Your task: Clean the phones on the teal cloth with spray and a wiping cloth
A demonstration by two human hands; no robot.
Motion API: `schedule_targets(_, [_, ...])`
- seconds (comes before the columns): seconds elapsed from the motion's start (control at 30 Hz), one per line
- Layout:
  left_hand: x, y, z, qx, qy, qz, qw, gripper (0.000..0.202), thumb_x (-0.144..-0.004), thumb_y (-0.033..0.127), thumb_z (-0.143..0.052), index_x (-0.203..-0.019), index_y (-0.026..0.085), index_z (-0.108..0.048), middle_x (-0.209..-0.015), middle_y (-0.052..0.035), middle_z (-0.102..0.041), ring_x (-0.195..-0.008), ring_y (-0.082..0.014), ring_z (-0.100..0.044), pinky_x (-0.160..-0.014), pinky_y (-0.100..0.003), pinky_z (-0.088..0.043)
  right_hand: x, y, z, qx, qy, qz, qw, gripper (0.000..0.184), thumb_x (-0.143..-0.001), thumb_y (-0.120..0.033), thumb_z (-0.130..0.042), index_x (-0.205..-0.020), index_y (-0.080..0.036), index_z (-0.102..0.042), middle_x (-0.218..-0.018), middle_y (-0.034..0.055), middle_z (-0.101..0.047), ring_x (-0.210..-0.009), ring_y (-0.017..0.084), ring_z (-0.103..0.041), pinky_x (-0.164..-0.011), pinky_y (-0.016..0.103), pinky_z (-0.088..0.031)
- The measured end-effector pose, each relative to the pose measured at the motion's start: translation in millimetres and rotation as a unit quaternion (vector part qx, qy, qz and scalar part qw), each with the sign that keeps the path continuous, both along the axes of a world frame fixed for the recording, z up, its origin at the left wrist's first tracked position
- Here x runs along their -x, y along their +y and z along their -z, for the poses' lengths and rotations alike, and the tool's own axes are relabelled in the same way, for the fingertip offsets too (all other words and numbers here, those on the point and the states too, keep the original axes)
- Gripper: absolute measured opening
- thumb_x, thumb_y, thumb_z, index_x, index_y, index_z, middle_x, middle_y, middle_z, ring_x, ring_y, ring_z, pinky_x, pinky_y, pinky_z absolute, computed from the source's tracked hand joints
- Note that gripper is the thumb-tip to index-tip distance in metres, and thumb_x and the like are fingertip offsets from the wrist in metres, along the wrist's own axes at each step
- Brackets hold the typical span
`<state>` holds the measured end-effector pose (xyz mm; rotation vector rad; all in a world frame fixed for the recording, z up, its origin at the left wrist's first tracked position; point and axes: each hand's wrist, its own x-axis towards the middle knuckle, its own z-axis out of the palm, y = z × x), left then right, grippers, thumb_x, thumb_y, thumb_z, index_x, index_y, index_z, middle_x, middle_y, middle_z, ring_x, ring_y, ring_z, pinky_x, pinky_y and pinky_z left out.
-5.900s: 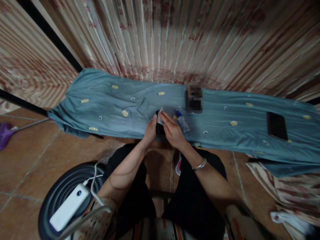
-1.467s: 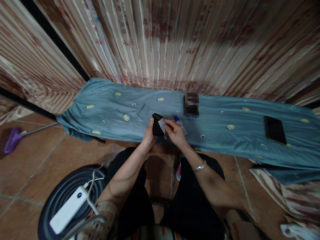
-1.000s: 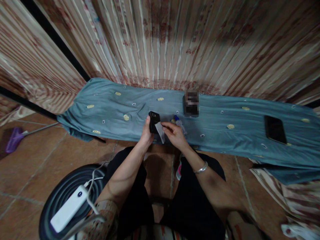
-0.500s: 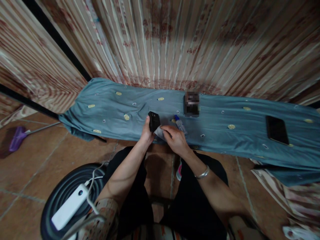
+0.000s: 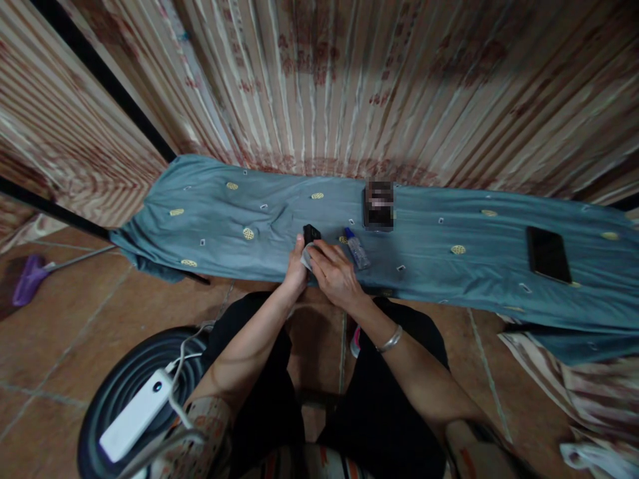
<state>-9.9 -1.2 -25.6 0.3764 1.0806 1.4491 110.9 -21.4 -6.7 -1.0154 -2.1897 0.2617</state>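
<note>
My left hand (image 5: 295,267) is closed around a small black box-shaped device (image 5: 311,233), its thumb along the left side. My right hand (image 5: 335,271) presses a light grey cloth (image 5: 306,257) against the device, its fingers covering much of both. What kind of device it is I cannot make out. Just right of my right hand, a small clear bottle with a blue tip (image 5: 357,249) lies on the blue-green cloth cover (image 5: 279,256). Behind it stands a dark box (image 5: 378,207), partly blurred out.
A black phone (image 5: 549,254) lies at the right on the cover. A patterned curtain (image 5: 319,100) hangs behind. At lower left, a white power bank (image 5: 136,416) with cables rests on a round dark ribbed seat (image 5: 94,399). A purple broom (image 5: 30,279) is on the floor.
My right hand has moved left and over the device with the cloth, now hiding more of it. The device has tilted in my left hand. The whole view has shifted slightly.
</note>
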Motion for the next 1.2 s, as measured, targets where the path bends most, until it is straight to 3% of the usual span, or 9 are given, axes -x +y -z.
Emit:
schedule_targets(0.17, [-3.8, -2.4, 12.5, -0.036, 0.11, -0.028, 0.993, 0.026, -0.093, 0.042, -0.067, -0.087, 0.018, -0.073, -0.084, -0.0017, -0.074, -0.095, -0.018, -0.069, -0.091, -0.027, -0.053, -1.8, 13.5, 1.7, 0.004, -0.01, 0.041, 0.999, 0.038, -0.106, -0.022, -0.044, -0.133, -0.018, -0.071, -0.139, 0.016, -0.069, -0.121, 0.03, -0.066, -0.113, 0.048, -0.051])
schedule_targets(0.27, [-4.9, -6.6, 16.1, -0.046, 0.195, -0.006, 0.98, 0.029, -0.091, 0.046, -0.069, -0.093, 0.018, -0.076, -0.093, -0.0056, -0.078, -0.109, -0.025, -0.069, -0.101, -0.034, -0.052, -4.5, 22.1, 2.5, 0.016, -0.004, 0.051, 0.999, 0.038, -0.106, -0.023, -0.045, -0.134, -0.019, -0.07, -0.14, 0.0151, -0.069, -0.123, 0.03, -0.065, -0.114, 0.048, -0.05])
schedule_targets(0.43, [-6.8, -14.9, 8.2, -0.042, 0.239, 0.051, 0.969, 0.045, -0.092, 0.056, -0.063, -0.095, 0.014, -0.078, -0.091, -0.0087, -0.078, -0.105, -0.028, -0.07, -0.101, -0.04, -0.052, -8.3, 32.8, 2.2, 0.04, 0.039, 0.047, 0.997, 0.038, -0.106, -0.026, -0.043, -0.133, -0.02, -0.07, -0.135, 0.0125, -0.073, -0.124, 0.027, -0.066, -0.114, 0.045, -0.048])
schedule_targets(0.57, [-6.9, -18.9, -2.2, -0.085, 0.231, 0.066, 0.967, 0.049, -0.086, 0.061, -0.07, -0.096, 0.014, -0.079, -0.099, -0.0098, -0.079, -0.11, -0.028, -0.069, -0.105, -0.039, -0.05, -13.2, 38.4, 0.9, 0.084, 0.073, 0.05, 0.992, 0.037, -0.103, -0.027, -0.047, -0.129, -0.021, -0.072, -0.129, 0.0103, -0.077, -0.119, 0.026, -0.068, -0.11, 0.044, -0.051])
schedule_targets(0.67, [-4.7, -19.5, -4.3, -0.074, 0.223, 0.076, 0.969, 0.051, -0.081, 0.063, -0.074, -0.093, 0.014, -0.08, -0.096, -0.0091, -0.079, -0.105, -0.0272, -0.07, -0.101, -0.038, -0.051, -17.8, 41.7, 1.2, 0.117, 0.081, 0.054, 0.988, 0.035, -0.103, -0.029, -0.048, -0.125, -0.022, -0.074, -0.123, 0.009, -0.079, -0.114, 0.026, -0.07, -0.107, 0.043, -0.053])
schedule_targets(1.0, [-1.2, -14.7, -2.8, -0.034, 0.178, 0.051, 0.982, 0.056, -0.075, 0.072, -0.073, -0.08, 0.016, -0.077, -0.076, -0.006, -0.074, -0.093, -0.0262, -0.071, -0.086, -0.036, -0.054, -19.4, 58.6, 18.0, 0.232, 0.138, 0.07, 0.96, 0.031, -0.098, -0.026, -0.053, -0.113, -0.027, -0.08, -0.102, 0.0042, -0.083, -0.102, 0.025, -0.075, -0.099, 0.039, -0.056])
schedule_targets(1.1, [-0.6, -14.8, -5.2, -0.033, 0.184, 0.053, 0.981, 0.056, -0.079, 0.071, -0.07, -0.084, 0.016, -0.078, -0.08, -0.007, -0.077, -0.098, -0.0278, -0.072, -0.091, -0.037, -0.054, -18.0, 60.1, 20.0, 0.255, 0.171, 0.065, 0.949, 0.03, -0.096, -0.027, -0.055, -0.112, -0.027, -0.081, -0.1, 0.0022, -0.084, -0.102, 0.025, -0.076, -0.099, 0.039, -0.057])
schedule_targets(1.2, [0.5, -15.0, -7.4, -0.044, 0.198, 0.046, 0.978, 0.053, -0.084, 0.068, -0.068, -0.091, 0.017, -0.079, -0.093, -0.0077, -0.079, -0.11, -0.0285, -0.071, -0.099, -0.037, -0.052, -16.9, 57.7, 18.8, 0.251, 0.193, 0.066, 0.946, 0.03, -0.094, -0.027, -0.058, -0.113, -0.027, -0.081, -0.111, 0.0029, -0.083, -0.11, 0.026, -0.075, -0.105, 0.041, -0.056])
